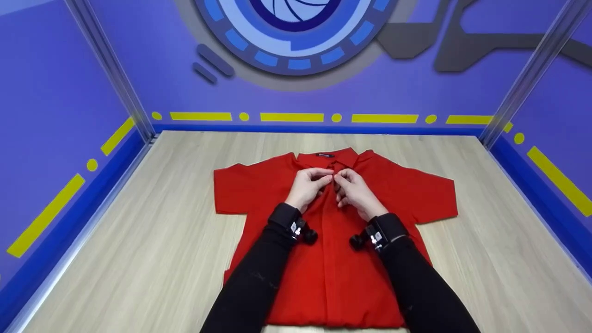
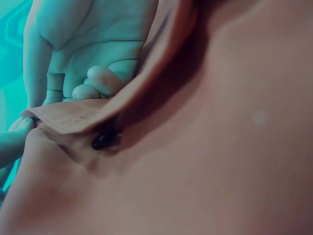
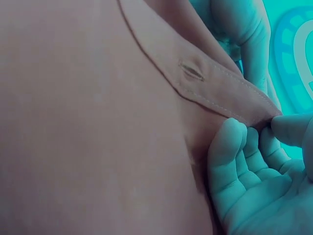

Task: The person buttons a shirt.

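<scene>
A red short-sleeved shirt (image 1: pixel 356 277) lies front up, its collar (image 1: pixel 314 159) at the far end. Just below that collar, my left hand (image 1: pixel 309 185) pinches the front placket between thumb and fingers. My right hand (image 1: pixel 358 192) pinches the same edge from the other side, its fingertips close against the left ones. A dark button (image 2: pixel 101 141) shows beneath the folded placket edge in the left wrist view. In the right wrist view a stitched buttonhole (image 3: pixel 191 71) is seen along the raised strip. What lies between the fingertips is hidden.
The shirt rests on a light wood-grain table (image 1: pixel 138 240). Blue-purple panels (image 1: pixel 185 99) with yellow markings enclose its back and sides, with metal posts at the rear corners. A black camera strap (image 1: pixel 283 215) circles each wrist.
</scene>
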Demonstrator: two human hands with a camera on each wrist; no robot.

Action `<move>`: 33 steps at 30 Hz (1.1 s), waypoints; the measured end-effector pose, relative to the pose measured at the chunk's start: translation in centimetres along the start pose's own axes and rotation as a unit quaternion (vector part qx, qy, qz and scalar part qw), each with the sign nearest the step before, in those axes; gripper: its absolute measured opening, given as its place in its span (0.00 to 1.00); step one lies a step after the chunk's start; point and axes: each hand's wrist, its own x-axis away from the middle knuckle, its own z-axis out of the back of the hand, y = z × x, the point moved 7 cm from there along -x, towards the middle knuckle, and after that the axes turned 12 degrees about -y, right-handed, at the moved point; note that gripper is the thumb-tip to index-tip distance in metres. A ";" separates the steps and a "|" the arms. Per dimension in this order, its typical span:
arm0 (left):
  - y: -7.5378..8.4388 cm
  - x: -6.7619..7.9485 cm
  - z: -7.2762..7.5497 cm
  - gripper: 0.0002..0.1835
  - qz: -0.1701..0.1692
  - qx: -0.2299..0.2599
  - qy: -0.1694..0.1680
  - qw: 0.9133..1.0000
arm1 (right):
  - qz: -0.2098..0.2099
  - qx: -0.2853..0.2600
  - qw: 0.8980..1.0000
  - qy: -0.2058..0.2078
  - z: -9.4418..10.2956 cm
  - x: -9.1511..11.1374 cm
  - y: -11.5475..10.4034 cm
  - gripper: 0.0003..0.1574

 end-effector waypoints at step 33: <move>-2.2 -0.4 0.4 0.07 0.084 0.052 0.041 0.994 | 0.040 0.030 0.998 0.028 0.2 0.2 -0.3 0.13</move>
